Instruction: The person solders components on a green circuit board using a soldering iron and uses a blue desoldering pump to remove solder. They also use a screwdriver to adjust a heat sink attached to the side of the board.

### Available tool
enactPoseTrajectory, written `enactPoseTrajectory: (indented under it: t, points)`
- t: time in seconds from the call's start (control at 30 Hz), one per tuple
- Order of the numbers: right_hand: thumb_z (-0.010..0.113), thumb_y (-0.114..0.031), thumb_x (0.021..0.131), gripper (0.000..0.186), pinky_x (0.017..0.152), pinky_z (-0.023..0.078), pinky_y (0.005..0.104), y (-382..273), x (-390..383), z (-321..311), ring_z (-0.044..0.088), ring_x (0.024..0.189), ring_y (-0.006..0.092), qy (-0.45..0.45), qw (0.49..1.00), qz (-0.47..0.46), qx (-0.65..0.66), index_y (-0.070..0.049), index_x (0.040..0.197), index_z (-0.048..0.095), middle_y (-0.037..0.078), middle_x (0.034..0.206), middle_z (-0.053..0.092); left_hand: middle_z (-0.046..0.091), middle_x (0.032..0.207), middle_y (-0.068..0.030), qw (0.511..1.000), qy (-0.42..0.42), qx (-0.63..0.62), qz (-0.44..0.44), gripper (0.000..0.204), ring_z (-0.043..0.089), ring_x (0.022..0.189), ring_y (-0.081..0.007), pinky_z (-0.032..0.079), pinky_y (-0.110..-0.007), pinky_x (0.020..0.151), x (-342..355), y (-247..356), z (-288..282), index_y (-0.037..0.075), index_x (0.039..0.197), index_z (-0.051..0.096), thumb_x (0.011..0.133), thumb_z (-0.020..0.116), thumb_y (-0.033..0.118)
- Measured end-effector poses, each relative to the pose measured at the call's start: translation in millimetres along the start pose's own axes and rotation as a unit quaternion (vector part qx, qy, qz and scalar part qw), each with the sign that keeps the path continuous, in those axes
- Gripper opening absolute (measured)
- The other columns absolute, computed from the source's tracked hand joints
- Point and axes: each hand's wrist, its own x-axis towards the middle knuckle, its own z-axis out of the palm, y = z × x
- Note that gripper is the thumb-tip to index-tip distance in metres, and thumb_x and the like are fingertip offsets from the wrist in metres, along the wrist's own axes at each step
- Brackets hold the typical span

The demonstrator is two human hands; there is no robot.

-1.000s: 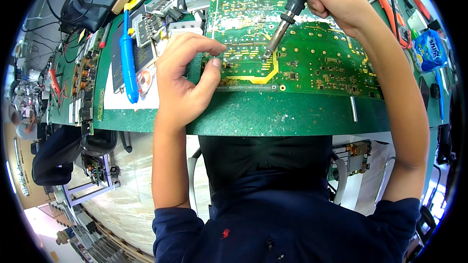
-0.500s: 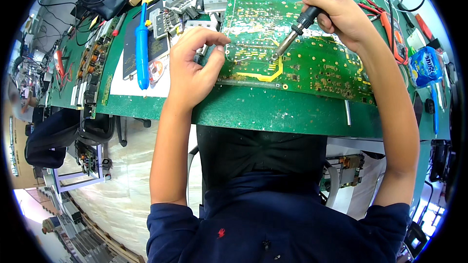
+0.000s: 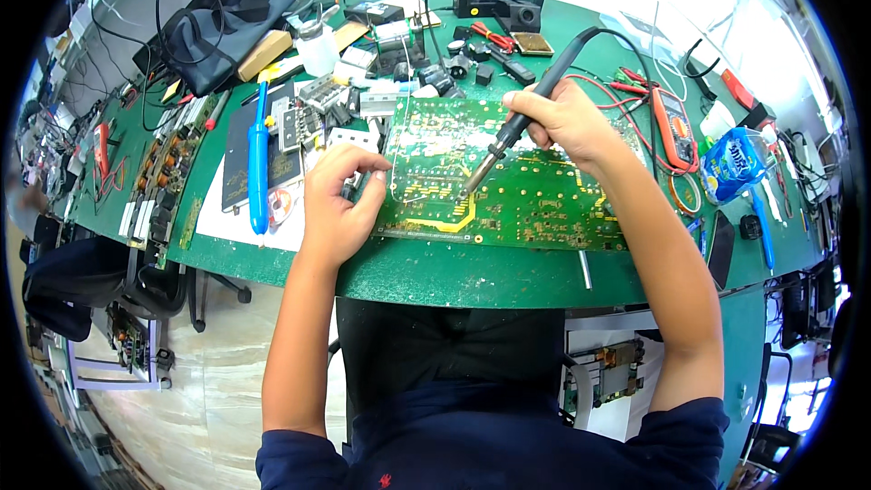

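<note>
A large green circuit board (image 3: 535,209) with yellow traces lies on the green bench top in front of me. My right hand (image 3: 567,127) is closed around the black handle of a soldering iron (image 3: 508,134). Its metal tip points down at the board's left part, beside a bright yellow trace; whether it touches cannot be told. At the board's left edge, my left hand (image 3: 342,200) is curled in a pinch, thumb and forefinger close together. A thin pale wire (image 3: 399,141) runs past those fingertips; what they hold is too fine to make out.
Left of my left hand lie a blue desoldering pump (image 3: 259,172) and a small reel (image 3: 281,207). Loose components and a clear bottle (image 3: 317,47) crowd the back. At right are an orange multimeter (image 3: 673,132), a blue packet (image 3: 733,166) and a dark phone (image 3: 719,249).
My view has tilted up, so the bench sits lower and more of its back shows, including a dark screen. Both hands keep much the same pose over the board.
</note>
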Motion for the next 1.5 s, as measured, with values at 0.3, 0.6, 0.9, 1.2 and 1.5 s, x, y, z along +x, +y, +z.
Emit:
enactPoseTrajectory:
  t: [0.3,0.6,0.9,1.2,1.5]
  points:
    - [0.068,-0.023,0.085,0.025,0.043,0.031,0.0228,2,2,-2,0.043,0.044,0.0068,-0.025,1.000,-0.010,0.011,-0.001,0.074,0.065,-0.001,0.049,0.049,0.062,0.078,-0.0060,1.000,0.011,-0.006,0.001,0.004,0.054,0.073,-0.0159,0.039,-0.028,0.067,0,-1,1,0.000,0.082,0.064,0.080,0.060,0.003]
    - [0.068,-0.026,0.083,0.025,0.044,0.034,0.0254,4,4,-3,0.045,0.044,0.0089,-0.044,0.999,-0.028,0.009,-0.003,0.071,0.066,0.000,0.050,0.049,0.062,0.077,-0.0076,0.999,0.025,-0.015,-0.016,0.004,0.055,0.072,-0.0184,0.044,-0.030,0.069,-1,2,0,0.000,0.081,0.064,0.077,0.063,0.001]
    - [0.070,-0.022,0.083,0.025,0.043,0.033,0.0218,6,4,-6,0.045,0.043,0.0072,-0.033,0.999,-0.039,-0.008,-0.001,0.071,0.066,0.000,0.049,0.050,0.062,0.077,-0.0076,0.999,0.030,-0.025,-0.033,0.004,0.056,0.072,-0.0181,0.043,-0.030,0.067,-3,0,1,0.000,0.081,0.064,0.078,0.063,0.002]
    - [0.071,-0.023,0.082,0.029,0.043,0.034,0.0267,-2,3,2,0.046,0.045,0.0098,-0.035,0.998,-0.041,0.017,-0.003,0.065,0.059,0.002,0.053,0.051,0.060,0.093,-0.0129,0.984,0.124,0.079,0.104,0.019,0.058,0.083,-0.0240,0.046,-0.031,0.071,16,44,-13,0.001,0.094,0.063,0.076,0.063,-0.005]
    - [0.069,-0.024,0.082,0.032,0.042,0.034,0.0274,6,3,-7,0.046,0.043,0.0106,-0.019,0.998,-0.057,-0.012,-0.004,0.060,0.057,0.002,0.050,0.050,0.054,0.111,-0.0129,0.932,0.067,0.144,0.326,0.043,0.058,0.094,-0.0331,0.049,-0.039,0.076,173,163,44,0.007,0.106,0.056,0.069,0.078,0.006]
